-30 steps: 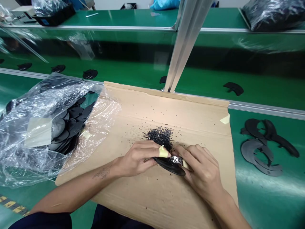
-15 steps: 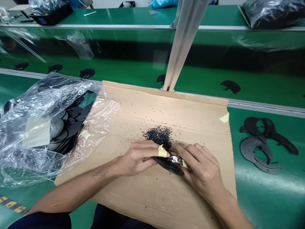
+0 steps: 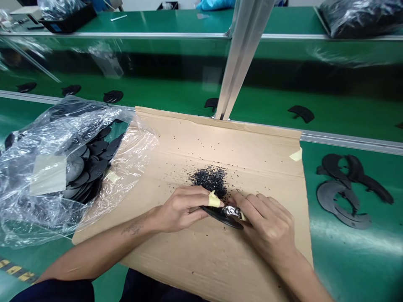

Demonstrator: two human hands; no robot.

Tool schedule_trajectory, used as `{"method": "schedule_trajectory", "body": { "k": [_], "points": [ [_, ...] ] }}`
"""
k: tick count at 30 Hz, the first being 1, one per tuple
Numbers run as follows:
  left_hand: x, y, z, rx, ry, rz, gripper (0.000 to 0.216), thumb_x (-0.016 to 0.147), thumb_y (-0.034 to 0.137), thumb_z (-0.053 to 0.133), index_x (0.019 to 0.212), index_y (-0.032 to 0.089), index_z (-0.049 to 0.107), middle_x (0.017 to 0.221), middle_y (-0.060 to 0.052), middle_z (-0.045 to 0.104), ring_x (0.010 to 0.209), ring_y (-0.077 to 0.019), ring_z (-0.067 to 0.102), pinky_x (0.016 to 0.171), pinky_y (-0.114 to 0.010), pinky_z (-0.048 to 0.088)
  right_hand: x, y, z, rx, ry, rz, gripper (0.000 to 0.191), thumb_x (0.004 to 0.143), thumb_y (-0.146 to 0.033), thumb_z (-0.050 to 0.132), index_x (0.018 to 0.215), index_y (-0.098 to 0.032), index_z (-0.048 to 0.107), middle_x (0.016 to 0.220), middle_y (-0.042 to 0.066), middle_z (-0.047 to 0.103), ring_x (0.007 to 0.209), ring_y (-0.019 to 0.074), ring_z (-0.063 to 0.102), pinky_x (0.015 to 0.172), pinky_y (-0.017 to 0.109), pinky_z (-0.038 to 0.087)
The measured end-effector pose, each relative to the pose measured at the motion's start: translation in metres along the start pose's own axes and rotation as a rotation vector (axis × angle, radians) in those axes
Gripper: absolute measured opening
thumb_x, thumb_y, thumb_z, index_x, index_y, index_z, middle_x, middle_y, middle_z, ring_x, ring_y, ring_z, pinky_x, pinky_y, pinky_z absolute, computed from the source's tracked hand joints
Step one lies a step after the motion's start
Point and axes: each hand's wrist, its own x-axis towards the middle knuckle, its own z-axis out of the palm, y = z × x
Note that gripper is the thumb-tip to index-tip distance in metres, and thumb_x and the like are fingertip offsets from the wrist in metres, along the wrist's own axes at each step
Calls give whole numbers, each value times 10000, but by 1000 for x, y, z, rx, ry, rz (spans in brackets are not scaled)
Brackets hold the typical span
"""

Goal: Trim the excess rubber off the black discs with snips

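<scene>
My left hand (image 3: 189, 207), closed with yellow tape around a finger, grips a flat black plastic part (image 3: 224, 218) by its left side. My right hand (image 3: 267, 216) is closed around a pair of nippers (image 3: 232, 211); only their metal head shows, and the handles are hidden in the palm. The nippers' jaws meet the upper edge of the part; I cannot tell whether they are shut. Just beyond both hands, a heap of small black scraps (image 3: 211, 180) lies on a cardboard sheet (image 3: 176, 260).
To the left, a clear plastic bag (image 3: 19, 184) holds many black plates (image 3: 94, 167). Several curved black parts (image 3: 338, 203) lie on the green table at right. A metal post (image 3: 241, 63) rises behind the cardboard. Black parts (image 3: 301, 113) sit on a green belt (image 3: 267, 113) beyond.
The black parts on the green belt have shifted slightly left. My right hand's fingers and knuckles have moved a little around the nippers. My left hand and the held part stay nearly still.
</scene>
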Motion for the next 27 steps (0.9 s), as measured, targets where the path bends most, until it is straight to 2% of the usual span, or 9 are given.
{"method": "schedule_trajectory", "body": {
  "k": [4,8,13,21,27],
  "points": [
    [1,0,-1,22,46,49,283,915,62,611,1173,156,681,980,-103,751,915,-172,711,775,-300,595,-1,1,3,192,1,76,174,965,-120,517,977,-155,686,800,53,726,685,138,629,636,279,468],
    [0,-2,-1,96,97,111,293,920,48,585,1156,191,686,1051,-87,747,978,-175,701,824,-337,601,1,3,4,237,22,186,132,952,-165,556,980,-164,685,803,67,713,688,165,628,630,297,471],
    [-1,-2,-1,150,128,142,264,938,81,585,1145,205,692,1061,-80,745,999,-188,694,857,-383,607,2,4,6,213,3,184,155,943,-137,528,995,-174,669,838,72,709,703,174,597,654,312,447],
    [-1,-3,1,148,141,175,250,922,61,612,1120,187,699,1074,-77,752,1026,-187,700,902,-388,605,0,3,6,115,-12,156,157,967,-152,515,985,-161,671,828,73,684,695,175,530,636,310,386],
    [0,-2,2,172,143,196,269,919,55,597,1130,199,680,1057,-66,761,998,-185,708,845,-364,612,1,3,7,-22,-22,135,165,937,-112,512,968,-160,666,785,61,650,697,187,487,627,322,346]
  ]
}}
